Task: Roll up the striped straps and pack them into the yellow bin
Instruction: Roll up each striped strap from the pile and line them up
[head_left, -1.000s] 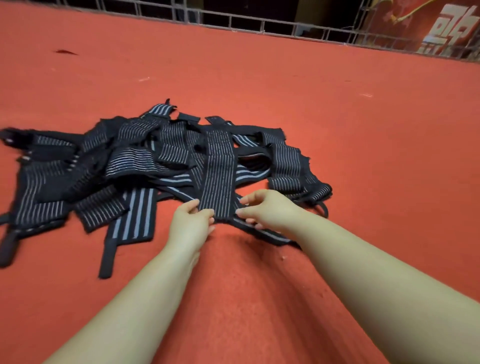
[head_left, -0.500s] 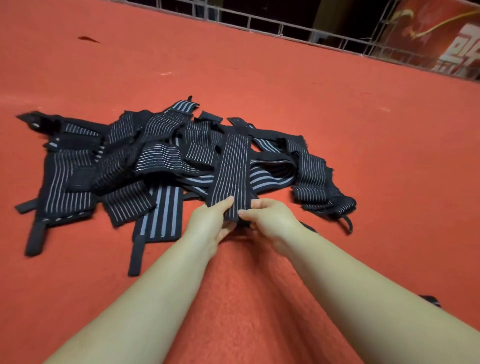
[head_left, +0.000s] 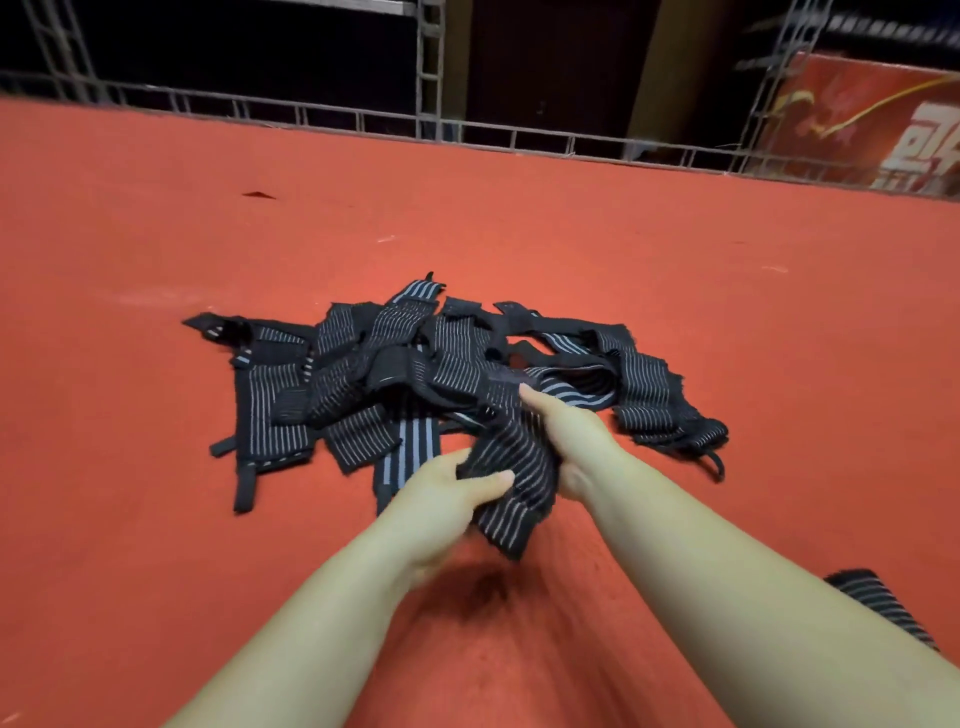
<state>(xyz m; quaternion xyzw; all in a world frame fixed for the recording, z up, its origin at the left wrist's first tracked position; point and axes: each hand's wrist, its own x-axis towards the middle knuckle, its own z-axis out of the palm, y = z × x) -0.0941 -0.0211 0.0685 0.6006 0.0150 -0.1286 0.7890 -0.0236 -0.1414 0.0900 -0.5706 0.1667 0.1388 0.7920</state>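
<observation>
A heap of black straps with pale stripes (head_left: 363, 379) lies on the red carpet (head_left: 675, 291) in the middle of the view. One striped strap (head_left: 511, 473) is lifted off the heap's near side, its free end hanging toward me. My left hand (head_left: 447, 493) grips its lower part with the thumb across the fabric. My right hand (head_left: 566, 436) presses along the strap's right edge, fingers stretched toward the heap. The yellow bin is out of view.
Another striped strap (head_left: 878, 608) lies on the carpet under my right forearm at the lower right. A metal truss rail (head_left: 467, 130) runs along the carpet's far edge, with a red banner (head_left: 872, 119) behind it at the right.
Both hands pinched the near end of one flat strap; now that strap is lifted off the pile and pulled toward me. The camera has tilted up, showing the far rail.
</observation>
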